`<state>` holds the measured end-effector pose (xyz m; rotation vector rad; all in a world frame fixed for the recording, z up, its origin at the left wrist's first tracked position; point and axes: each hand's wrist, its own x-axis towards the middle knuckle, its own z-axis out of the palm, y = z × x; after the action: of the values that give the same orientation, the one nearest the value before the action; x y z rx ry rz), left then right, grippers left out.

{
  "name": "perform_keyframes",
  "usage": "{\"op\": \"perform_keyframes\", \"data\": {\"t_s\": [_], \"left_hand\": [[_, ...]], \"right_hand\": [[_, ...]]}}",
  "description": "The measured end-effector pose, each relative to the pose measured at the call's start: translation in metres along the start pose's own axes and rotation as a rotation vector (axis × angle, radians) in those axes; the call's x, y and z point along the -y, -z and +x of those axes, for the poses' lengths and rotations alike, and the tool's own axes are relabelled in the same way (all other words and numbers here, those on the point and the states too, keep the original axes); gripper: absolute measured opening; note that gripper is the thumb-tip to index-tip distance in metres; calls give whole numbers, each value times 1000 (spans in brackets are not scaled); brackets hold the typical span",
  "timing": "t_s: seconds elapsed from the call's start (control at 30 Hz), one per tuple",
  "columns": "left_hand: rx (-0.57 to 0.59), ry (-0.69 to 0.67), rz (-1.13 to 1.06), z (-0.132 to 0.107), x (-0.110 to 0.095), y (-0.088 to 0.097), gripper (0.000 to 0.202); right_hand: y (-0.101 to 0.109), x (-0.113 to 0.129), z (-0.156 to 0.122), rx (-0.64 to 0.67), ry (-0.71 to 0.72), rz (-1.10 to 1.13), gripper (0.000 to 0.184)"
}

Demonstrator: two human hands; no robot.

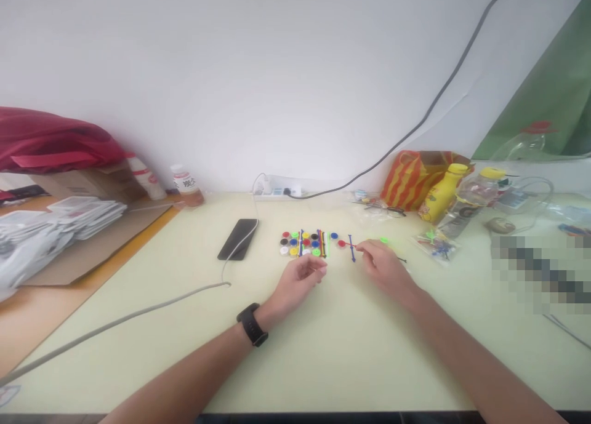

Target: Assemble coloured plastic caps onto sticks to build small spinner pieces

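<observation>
My right hand (388,269) is closed in a pinch at the end of a thin red plastic arrow (351,245), which lies across a blue double-ended arrow (352,249). A red disc (341,244) and a blue disc (335,236) are just left of these. My left hand (302,281) rests on the table with its fingers curled in, and nothing shows in it. Just beyond it, small coloured round discs (294,242) sit in rows, with several upright-lying arrows (322,244) beside them. Green pieces (383,240) and a dark one are partly hidden behind my right hand.
A black phone (238,239) with a white cable over it lies left. Further right are a clear bag of small pieces (434,244), a yellow bottle (443,193) and a striped bag (406,178). A power strip (277,188) is by the wall; white trays (83,218) are stacked far left.
</observation>
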<state>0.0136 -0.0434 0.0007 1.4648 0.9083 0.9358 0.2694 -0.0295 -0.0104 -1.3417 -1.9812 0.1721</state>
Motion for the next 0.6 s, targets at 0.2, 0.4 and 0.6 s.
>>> {"op": "perform_keyframes", "data": {"t_s": [0.2, 0.4, 0.6], "left_hand": [[-63, -185, 421, -7, -3, 0, 12], [21, -258, 632, -14, -7, 2, 34], [111, -307, 654, -11, -6, 7, 9]], "right_hand": [[11, 11, -2, 111, 13, 78, 22], [7, 29, -7, 333, -2, 287, 24], [11, 37, -5, 384, -89, 555, 26]]}}
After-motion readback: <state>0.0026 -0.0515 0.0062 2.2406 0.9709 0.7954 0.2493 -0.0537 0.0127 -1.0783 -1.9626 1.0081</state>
